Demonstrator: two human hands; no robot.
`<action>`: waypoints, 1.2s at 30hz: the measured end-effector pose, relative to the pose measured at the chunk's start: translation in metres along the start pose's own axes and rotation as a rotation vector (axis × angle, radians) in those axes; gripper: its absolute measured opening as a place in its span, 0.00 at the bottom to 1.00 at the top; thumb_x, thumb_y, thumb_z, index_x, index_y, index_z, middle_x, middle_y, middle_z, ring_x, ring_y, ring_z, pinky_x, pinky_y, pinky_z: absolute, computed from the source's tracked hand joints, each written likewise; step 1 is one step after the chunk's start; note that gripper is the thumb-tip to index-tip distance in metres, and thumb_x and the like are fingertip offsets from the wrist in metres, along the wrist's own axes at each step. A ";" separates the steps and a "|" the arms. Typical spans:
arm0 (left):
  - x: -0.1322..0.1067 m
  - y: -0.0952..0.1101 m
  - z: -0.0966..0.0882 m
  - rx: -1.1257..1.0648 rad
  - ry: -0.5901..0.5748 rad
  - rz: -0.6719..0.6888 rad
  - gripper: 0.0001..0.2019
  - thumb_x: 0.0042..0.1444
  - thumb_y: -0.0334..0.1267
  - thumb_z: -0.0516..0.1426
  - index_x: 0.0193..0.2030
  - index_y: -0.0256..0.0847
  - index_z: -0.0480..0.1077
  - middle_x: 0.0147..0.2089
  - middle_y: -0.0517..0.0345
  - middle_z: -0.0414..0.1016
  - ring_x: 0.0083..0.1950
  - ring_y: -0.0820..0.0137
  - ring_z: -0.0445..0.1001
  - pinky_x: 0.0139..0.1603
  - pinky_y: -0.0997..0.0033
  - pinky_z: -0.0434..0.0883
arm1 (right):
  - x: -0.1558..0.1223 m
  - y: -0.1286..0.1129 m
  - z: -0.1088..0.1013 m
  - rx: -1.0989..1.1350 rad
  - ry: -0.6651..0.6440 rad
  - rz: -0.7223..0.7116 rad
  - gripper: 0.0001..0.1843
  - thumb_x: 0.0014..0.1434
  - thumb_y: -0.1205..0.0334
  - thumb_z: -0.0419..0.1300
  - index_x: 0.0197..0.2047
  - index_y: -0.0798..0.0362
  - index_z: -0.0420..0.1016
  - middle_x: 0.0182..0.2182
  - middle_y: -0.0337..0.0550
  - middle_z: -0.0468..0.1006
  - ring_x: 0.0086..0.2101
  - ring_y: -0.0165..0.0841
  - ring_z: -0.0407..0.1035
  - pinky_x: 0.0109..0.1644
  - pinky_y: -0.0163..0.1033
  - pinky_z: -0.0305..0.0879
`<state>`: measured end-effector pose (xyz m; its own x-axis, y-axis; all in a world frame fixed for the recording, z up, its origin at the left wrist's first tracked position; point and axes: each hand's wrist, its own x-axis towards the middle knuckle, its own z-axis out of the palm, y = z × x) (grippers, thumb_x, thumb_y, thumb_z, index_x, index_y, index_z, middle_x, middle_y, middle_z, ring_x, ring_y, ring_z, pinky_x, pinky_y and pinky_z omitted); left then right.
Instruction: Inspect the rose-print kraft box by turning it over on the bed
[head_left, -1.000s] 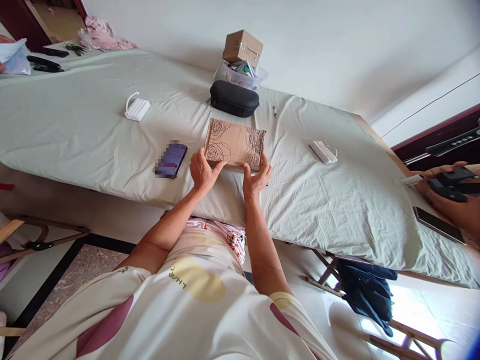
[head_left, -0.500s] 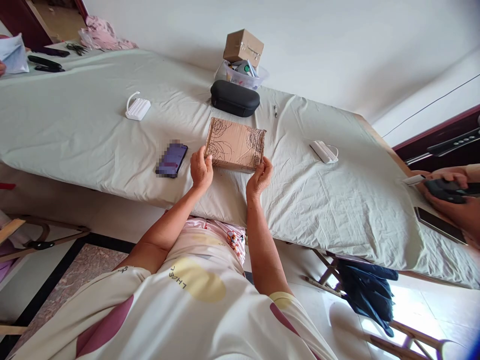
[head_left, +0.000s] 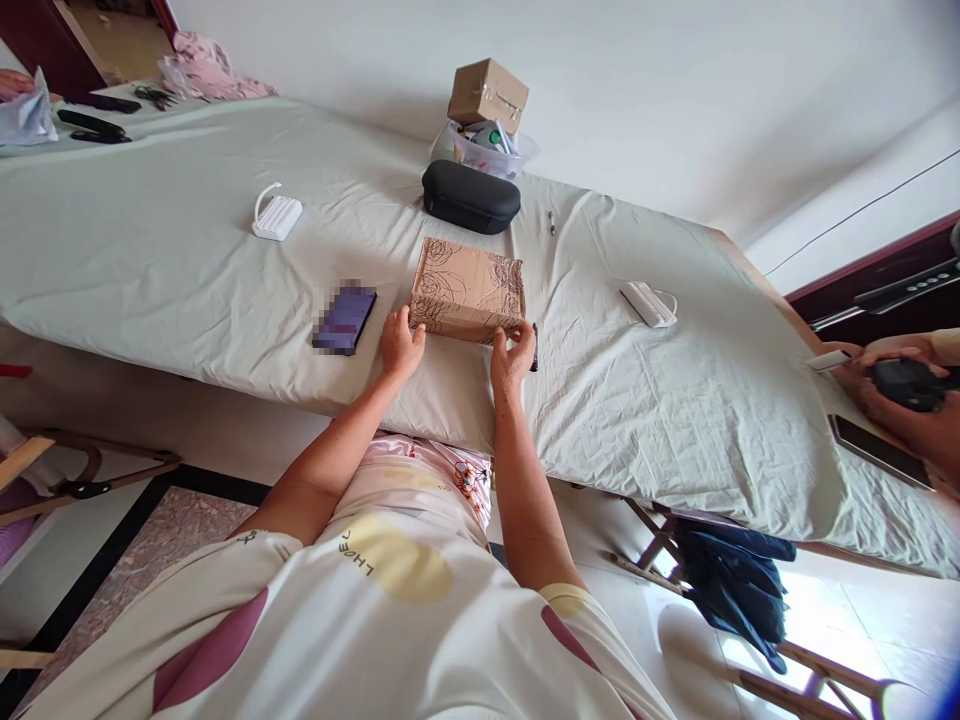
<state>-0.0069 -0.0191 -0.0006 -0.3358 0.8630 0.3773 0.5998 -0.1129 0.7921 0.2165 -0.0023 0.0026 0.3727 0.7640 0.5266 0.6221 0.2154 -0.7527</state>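
Note:
A brown cardboard box (head_left: 469,288) with scribbled dark swirls lies on the pale green sheet of the table (head_left: 150,260) in front of me. My left hand (head_left: 400,345) grips its near left corner, thumb on the side. My right hand (head_left: 512,355) curls round the near right corner. A thin dark pen (head_left: 534,347) lies on the sheet just right of my right hand.
A dark phone (head_left: 344,319) lies left of the box. Behind it are a black case (head_left: 471,197), a clear tub (head_left: 486,148) and a small carton (head_left: 488,92). Two white gadgets (head_left: 276,215) (head_left: 648,302) lie on the sheet. Another person's hand (head_left: 904,395) holds a black object at right.
The box has been turned and set flatter on the sheet. My hands slid to its near corners. The dark pen beside my right hand has come into sight.

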 end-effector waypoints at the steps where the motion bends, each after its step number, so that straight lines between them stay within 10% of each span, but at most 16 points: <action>1: 0.000 0.000 0.001 0.021 -0.016 -0.013 0.21 0.68 0.39 0.61 0.65 0.39 0.68 0.60 0.40 0.76 0.65 0.52 0.76 0.69 0.48 0.74 | 0.000 0.002 0.001 -0.047 -0.044 0.031 0.28 0.66 0.51 0.59 0.65 0.52 0.69 0.52 0.52 0.79 0.47 0.38 0.75 0.60 0.53 0.73; 14: -0.007 0.014 -0.005 0.129 -0.049 -0.012 0.37 0.62 0.39 0.68 0.73 0.34 0.60 0.66 0.30 0.74 0.72 0.44 0.72 0.73 0.44 0.71 | -0.006 -0.007 -0.002 -0.190 -0.164 0.143 0.41 0.56 0.52 0.69 0.70 0.51 0.64 0.55 0.54 0.76 0.55 0.45 0.72 0.64 0.60 0.71; 22: -0.016 0.037 -0.010 0.256 -0.068 0.005 0.58 0.52 0.43 0.77 0.80 0.27 0.48 0.70 0.20 0.69 0.75 0.34 0.68 0.74 0.39 0.68 | -0.015 -0.033 -0.009 -0.404 -0.223 0.151 0.63 0.57 0.49 0.72 0.82 0.57 0.40 0.66 0.69 0.70 0.65 0.57 0.67 0.68 0.64 0.68; 36: -0.016 0.036 -0.009 0.144 0.054 0.014 0.66 0.51 0.52 0.77 0.82 0.29 0.41 0.73 0.20 0.65 0.74 0.35 0.68 0.73 0.42 0.68 | -0.023 -0.048 -0.009 -0.388 -0.090 -0.110 0.52 0.65 0.37 0.65 0.81 0.48 0.49 0.68 0.64 0.67 0.64 0.56 0.67 0.69 0.68 0.63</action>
<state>0.0135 -0.0418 0.0259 -0.3632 0.8336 0.4161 0.7013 -0.0494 0.7112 0.1844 -0.0360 0.0303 0.2389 0.8029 0.5461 0.8747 0.0663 -0.4801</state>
